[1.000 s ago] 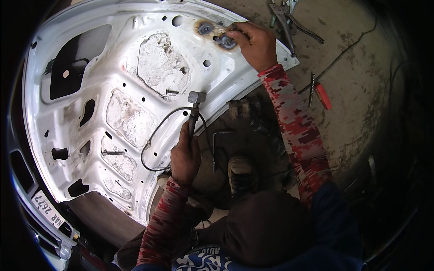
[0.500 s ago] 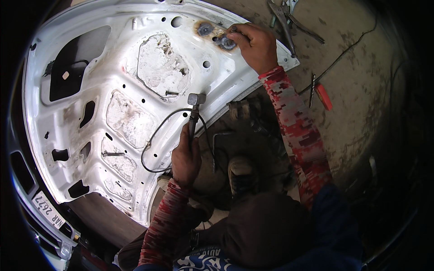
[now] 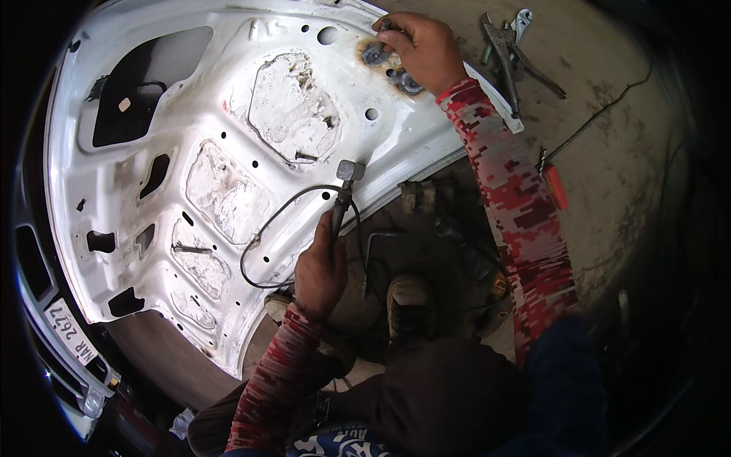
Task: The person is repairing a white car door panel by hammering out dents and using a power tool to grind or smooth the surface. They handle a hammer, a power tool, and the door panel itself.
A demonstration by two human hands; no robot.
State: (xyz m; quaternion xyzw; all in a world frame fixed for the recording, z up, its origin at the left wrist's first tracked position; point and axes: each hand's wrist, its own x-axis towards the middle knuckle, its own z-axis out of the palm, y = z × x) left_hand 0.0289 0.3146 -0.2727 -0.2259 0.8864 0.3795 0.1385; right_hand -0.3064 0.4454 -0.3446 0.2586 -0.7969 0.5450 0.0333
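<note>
A white car hood panel [image 3: 228,129] lies inner side up across the left and middle of the view. My left hand [image 3: 320,270] grips the handle of a hammer [image 3: 344,186] whose grey head hovers near the panel's lower edge. My right hand [image 3: 422,49] rests at the panel's far corner, fingers closed on a small dark part by rusty, scorched holes [image 3: 375,55]. A thin black cable [image 3: 282,221] loops over the panel just left of the hammer.
Locking pliers and other metal tools [image 3: 506,46] lie on the concrete floor at upper right. A red-handled screwdriver [image 3: 554,183] lies right of my arm. A car bumper with a licence plate [image 3: 65,331] shows at lower left. My shoes [image 3: 407,301] stand below the panel edge.
Nothing has visibly moved; both hands hold the same positions on the hammer and at the panel's corner.
</note>
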